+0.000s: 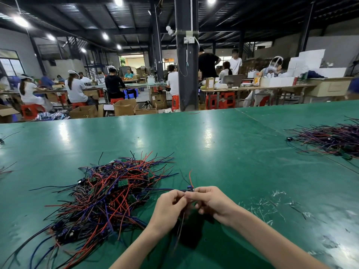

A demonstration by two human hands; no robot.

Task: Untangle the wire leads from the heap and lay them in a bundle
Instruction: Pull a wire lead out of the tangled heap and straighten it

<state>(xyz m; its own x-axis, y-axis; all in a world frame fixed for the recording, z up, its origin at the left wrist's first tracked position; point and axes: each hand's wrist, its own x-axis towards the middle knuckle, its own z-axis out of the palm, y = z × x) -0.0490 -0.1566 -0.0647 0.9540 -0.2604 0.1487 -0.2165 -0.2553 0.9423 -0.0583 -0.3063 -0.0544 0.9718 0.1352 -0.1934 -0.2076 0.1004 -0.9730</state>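
A tangled heap of red, blue and black wire leads (108, 193) with small green circuit boards lies on the green table, left of my hands. My left hand (170, 205) and my right hand (210, 200) meet just right of the heap, raised a little above the table. Between them they pinch one wire lead (190, 188) with a small board; its red and black ends stick up, a blue wire runs left toward the heap, and thin wires hang blurred below my left hand.
A second pile of wire leads (330, 138) lies at the far right of the green table (223, 152). Loose wire ends poke in at the left edge (5, 169). Scuffed marks cover the table at the right. Seated and standing workers, cartons and a dark pillar (186, 74) fill the background.
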